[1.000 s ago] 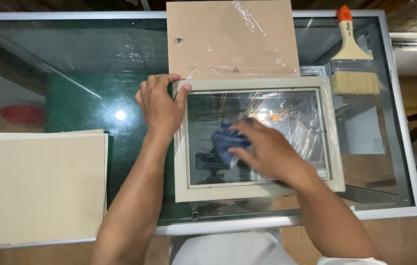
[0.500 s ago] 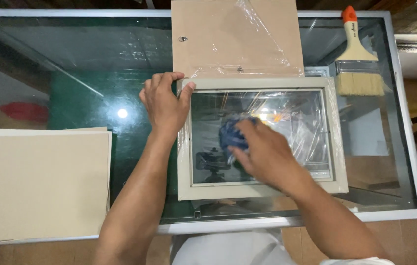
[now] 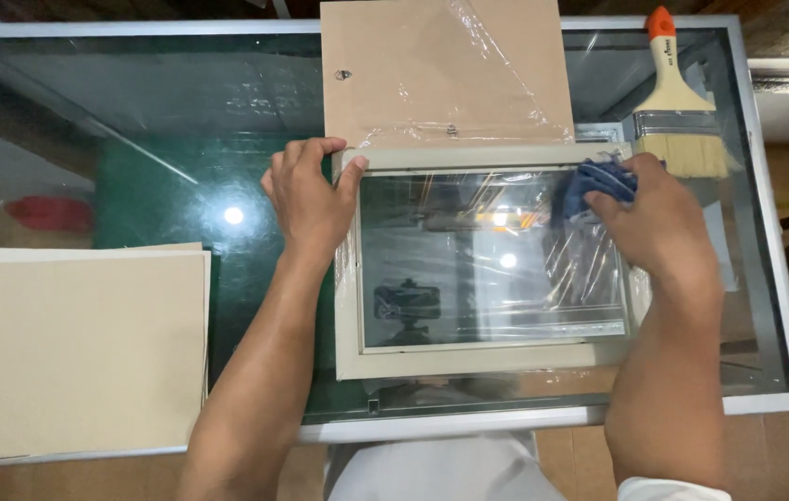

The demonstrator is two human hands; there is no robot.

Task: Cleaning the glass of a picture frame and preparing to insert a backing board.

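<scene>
while left hand (image 3: 309, 199) steadies frame (image 3: 482, 362) (fingers spread), right hand (image 3: 656, 223) on cloth (image 3: 594, 181)

The right hand (image 3: 659, 223) presses a blue cloth (image 3: 594, 181) onto the top right corner of the glass in the picture frame (image 3: 478, 357). Just beyond that grip lies the paintbrush (image 3: 677, 111), bristles almost touching the hand, so little room is left on that side. Behind the grip, a brown backing board (image 3: 431, 74) under loose plastic film (image 3: 515, 102) blocks the far edge. Toward the left hand (image 3: 311, 199), which holds the frame's top left corner, the glass is free. Past that hand, bare glass table (image 3: 134, 139) lies open up to the 2 stacked cream boards (image 3: 70, 353).
</scene>
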